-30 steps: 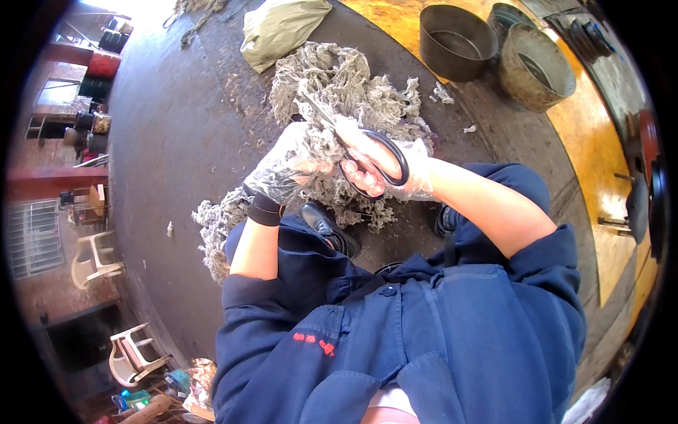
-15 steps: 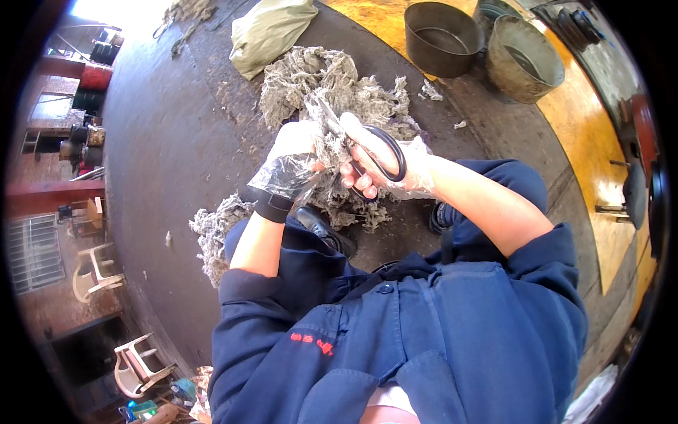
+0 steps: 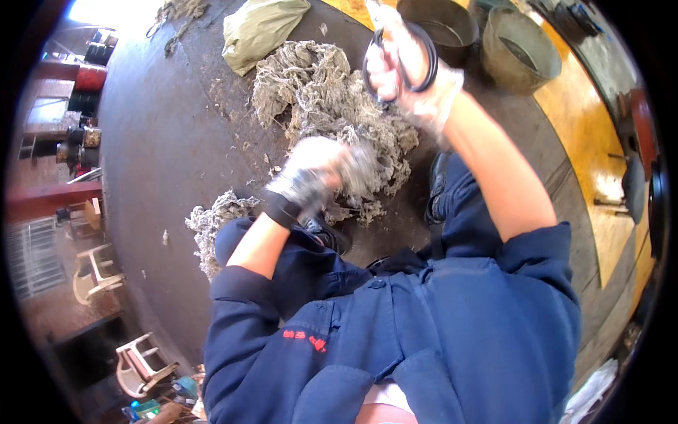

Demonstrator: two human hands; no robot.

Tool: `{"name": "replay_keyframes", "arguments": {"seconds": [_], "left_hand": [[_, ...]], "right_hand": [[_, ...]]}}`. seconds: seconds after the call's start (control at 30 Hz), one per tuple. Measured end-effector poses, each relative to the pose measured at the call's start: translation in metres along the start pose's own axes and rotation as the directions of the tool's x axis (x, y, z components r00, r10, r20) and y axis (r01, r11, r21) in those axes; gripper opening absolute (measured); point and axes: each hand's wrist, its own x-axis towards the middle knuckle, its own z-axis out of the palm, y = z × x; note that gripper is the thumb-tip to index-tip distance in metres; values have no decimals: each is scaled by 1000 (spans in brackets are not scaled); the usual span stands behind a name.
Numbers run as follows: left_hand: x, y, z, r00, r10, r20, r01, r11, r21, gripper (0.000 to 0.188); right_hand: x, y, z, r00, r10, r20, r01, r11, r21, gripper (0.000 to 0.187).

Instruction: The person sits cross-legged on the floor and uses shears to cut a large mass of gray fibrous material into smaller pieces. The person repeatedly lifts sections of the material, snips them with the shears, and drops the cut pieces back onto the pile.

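My right hand (image 3: 404,71), in a clear plastic glove, is raised to the right of the pile and grips black-handled scissors (image 3: 431,62). Their blades are hard to make out near the top edge. Lower down, my left hand (image 3: 314,167) wears a similar glove with a black band at the wrist. It is smeared by motion, and its fingers are closed on a blurred tuft of grey fibre (image 3: 361,168). Beneath and beyond both hands lies a large heap of tangled grey fibre (image 3: 304,76) on the dark floor. Another clump of fibre (image 3: 219,220) sits beside my left knee.
Behind the heap lies an olive-green sack (image 3: 260,32). Two metal tubs, one dark (image 3: 441,32) and one greyish (image 3: 521,60), stand at the back right by a yellow floor strip (image 3: 583,134). Plastic stools (image 3: 145,364) and drums (image 3: 90,78) line the left side.
My right hand has lifted up and right with the scissors, away from the left hand. My left hand has moved slightly down and right, still with fibre in it.
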Motion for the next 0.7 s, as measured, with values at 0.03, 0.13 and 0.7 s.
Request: {"name": "replay_keyframes", "arguments": {"seconds": [0.03, 0.13, 0.7], "left_hand": [[-1, -3, -20, 993, -88, -75, 82, 993, -81, 41], [-17, -24, -40, 837, -532, -131, 261, 597, -759, 77], [-187, -74, -184, 238, -889, -391, 6, 404, -915, 40]], "right_hand": [[-1, -8, -5, 996, -48, -76, 40, 994, -102, 54], [2, 4, -22, 971, -196, -137, 16, 625, -780, 60], [1, 46, 9, 996, -28, -83, -28, 798, -602, 43]]}}
